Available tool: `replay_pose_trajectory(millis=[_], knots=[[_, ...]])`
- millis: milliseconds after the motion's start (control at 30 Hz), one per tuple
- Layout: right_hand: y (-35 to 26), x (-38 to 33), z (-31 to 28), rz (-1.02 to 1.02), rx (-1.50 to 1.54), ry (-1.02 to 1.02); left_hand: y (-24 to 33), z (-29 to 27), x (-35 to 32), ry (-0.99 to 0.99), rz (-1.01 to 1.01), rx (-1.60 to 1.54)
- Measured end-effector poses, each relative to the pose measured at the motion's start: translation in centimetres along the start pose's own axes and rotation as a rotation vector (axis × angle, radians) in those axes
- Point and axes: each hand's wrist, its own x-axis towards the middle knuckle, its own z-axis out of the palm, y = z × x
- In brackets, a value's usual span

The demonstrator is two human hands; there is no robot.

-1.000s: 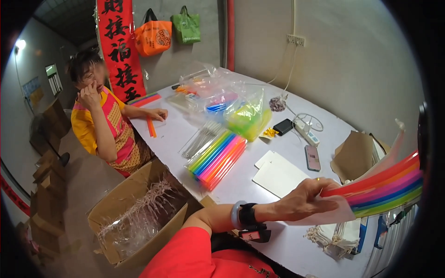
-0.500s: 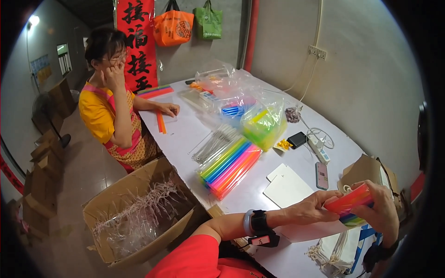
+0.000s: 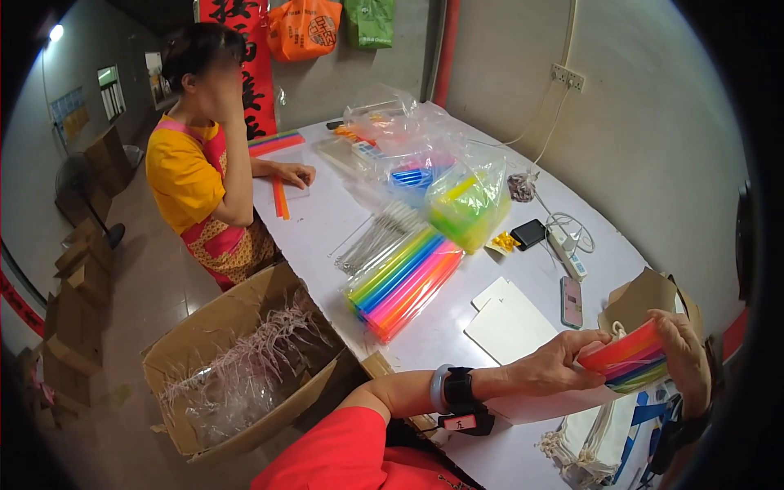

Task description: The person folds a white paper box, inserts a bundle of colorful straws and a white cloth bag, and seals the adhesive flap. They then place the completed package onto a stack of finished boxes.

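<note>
My left hand (image 3: 555, 361) and my right hand (image 3: 682, 351) together grip a bundle of coloured straws (image 3: 629, 356), seen end on, at the near right of the white table (image 3: 327, 216). Its lower end goes into a pale bag (image 3: 539, 404) under my left hand. A wristband and a dark watch sit on my left wrist (image 3: 453, 390). A large pack of rainbow straws (image 3: 404, 278) lies in the middle of the table, apart from both hands.
A person in a yellow top and apron (image 3: 204, 180) sits at the table's far left side. Clear bags of straws (image 3: 465, 200), a phone (image 3: 572, 300), a power strip (image 3: 567, 249), white sheets (image 3: 510, 322) and an open cardboard box (image 3: 245, 359) with plastic wrappers surround me.
The bundle has swung from lying sideways to pointing end-on at me and moved down to the near right. My view has turned left and the other person's hand stays at the face.
</note>
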Motion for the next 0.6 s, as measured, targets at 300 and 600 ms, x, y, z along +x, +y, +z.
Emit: replay_pose_trajectory(millis=[300, 600], knots=[[-2.5, 1.0, -0.7, -0.086, 0.147, -0.001, -1.3, -0.5, -0.1, 0.008, -0.026, -0.091], [-4.4, 4.7, -1.3, -0.151, -0.545, -0.489, -0.9, -0.9, -0.6, 0.068, -0.105, -0.063]])
